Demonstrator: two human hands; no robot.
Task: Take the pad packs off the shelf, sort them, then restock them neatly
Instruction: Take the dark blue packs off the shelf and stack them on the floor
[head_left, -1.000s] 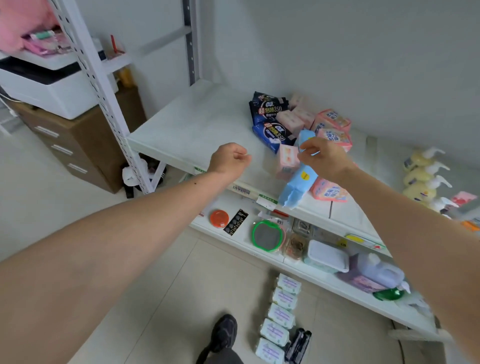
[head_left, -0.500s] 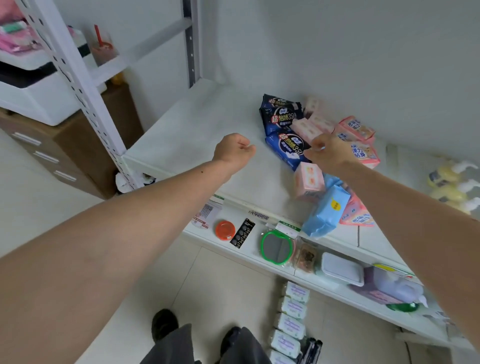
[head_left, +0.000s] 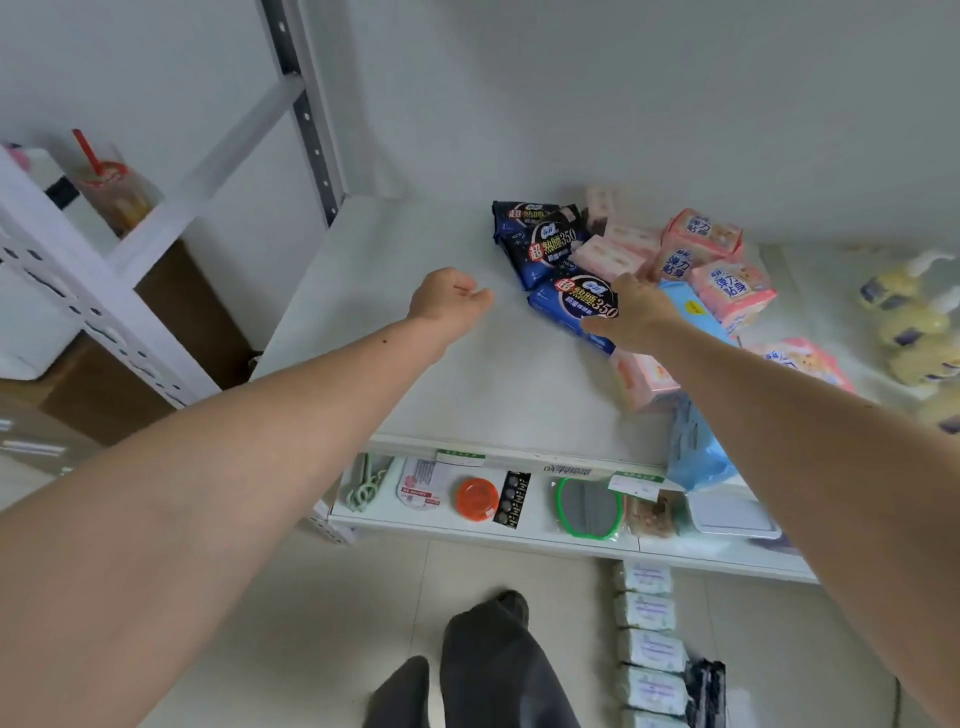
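Dark blue packs (head_left: 574, 306) heaped with pink packs (head_left: 735, 286) at back right of shelf (head_left: 415, 374). Right hand (head_left: 631, 317) spread flat on nearest blue pack, grasping nothing yet; left hand (head_left: 449, 301) loosely curled, empty, just beside. Best to close thumb and fingers round one pack, lift clear, avoid toppling light blue pack (head_left: 696, 452) overhanging front edge.

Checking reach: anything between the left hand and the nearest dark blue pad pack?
Nothing visible. The left hand hovers over bare shelf, with only open shelf surface between it and the dark blue pack, where the right hand already rests.
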